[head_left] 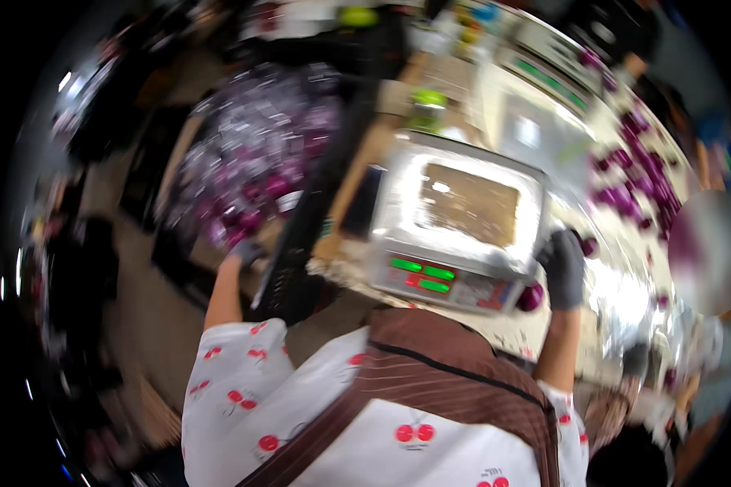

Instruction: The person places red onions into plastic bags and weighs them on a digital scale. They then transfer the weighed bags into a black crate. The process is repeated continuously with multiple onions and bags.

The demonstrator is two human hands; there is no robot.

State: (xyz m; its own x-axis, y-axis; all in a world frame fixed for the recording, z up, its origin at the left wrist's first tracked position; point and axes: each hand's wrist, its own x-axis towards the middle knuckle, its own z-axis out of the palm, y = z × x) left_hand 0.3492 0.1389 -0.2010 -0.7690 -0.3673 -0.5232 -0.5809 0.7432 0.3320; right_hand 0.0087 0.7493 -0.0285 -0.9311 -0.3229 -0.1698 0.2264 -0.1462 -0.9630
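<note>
A digital scale (463, 219) with a shiny metal tray and a lit green display stands in front of me, nothing lying on its tray. My left hand (248, 253), in a grey glove, is at the near edge of a heap of clear bags of purple onions (256, 154) in a black crate (296, 260). Blur hides whether its fingers grip a bag. On the scale's right side is my right hand (562, 264), also grey-gloved, its fingers smeared by motion. One purple onion (530, 298) sits between that hand and the scale; another onion (589, 246) lies just beyond it.
Loose purple onions (638, 183) are spread over the table's right side. A second scale (548, 73) stands farther back, beyond a clear plastic sheet or bag (544, 134). A green-lidded container (427, 109) and a dark flat object (363, 201) flank the near scale. Other people are around the table.
</note>
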